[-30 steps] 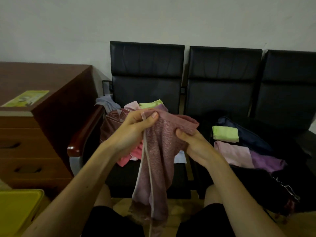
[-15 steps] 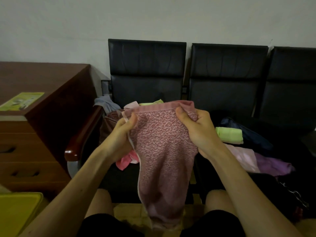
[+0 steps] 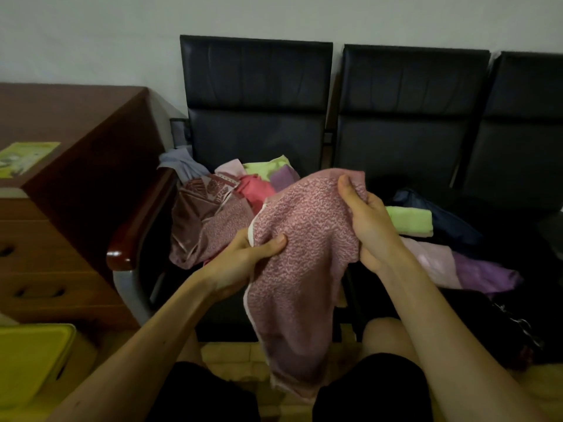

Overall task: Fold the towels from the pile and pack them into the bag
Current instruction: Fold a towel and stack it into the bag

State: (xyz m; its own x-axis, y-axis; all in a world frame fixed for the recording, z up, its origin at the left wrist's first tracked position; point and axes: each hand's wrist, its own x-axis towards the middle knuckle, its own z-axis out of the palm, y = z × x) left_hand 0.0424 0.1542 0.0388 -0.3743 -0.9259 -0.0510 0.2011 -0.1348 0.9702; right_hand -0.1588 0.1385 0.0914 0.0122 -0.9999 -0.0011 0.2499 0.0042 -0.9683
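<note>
Head view: your left hand (image 3: pixel 240 263) pinches pink speckled towel (image 3: pixel 304 269) at left edge, thumb on top. Your right hand (image 3: pixel 370 226) grips upper corner, fingers curled. Towel hangs between your knees, in front of towel pile (image 3: pixel 219 202) on black chair (image 3: pixel 256 86). Folded green towel (image 3: pixel 409 220) right of it, on dark bag (image 3: pixel 475 312).

Quick headcount: three black chairs in a row, left (image 3: pixel 256 102), middle (image 3: pixel 411 111), right (image 3: pixel 524 123). Two hands, left hand (image 3: pixel 240 263) and right hand (image 3: pixel 368 226), with one pink speckled towel (image 3: pixel 304 269) between them. The loose pile at centre left has six I can tell apart: grey-blue towel (image 3: pixel 179 162), pale pink towel (image 3: pixel 230 169), green towel (image 3: pixel 268 166), purple towel (image 3: pixel 283 179), coral towel (image 3: pixel 256 190), mauve patterned towel (image 3: pixel 201 214). Three folded ones at right: folded green (image 3: pixel 409 220), folded pink (image 3: pixel 432 263), folded purple (image 3: pixel 484 274). One wooden desk (image 3: pixel 76 117), one leaflet (image 3: pixel 27 155), one yellow bin (image 3: pixel 30 360).
</note>
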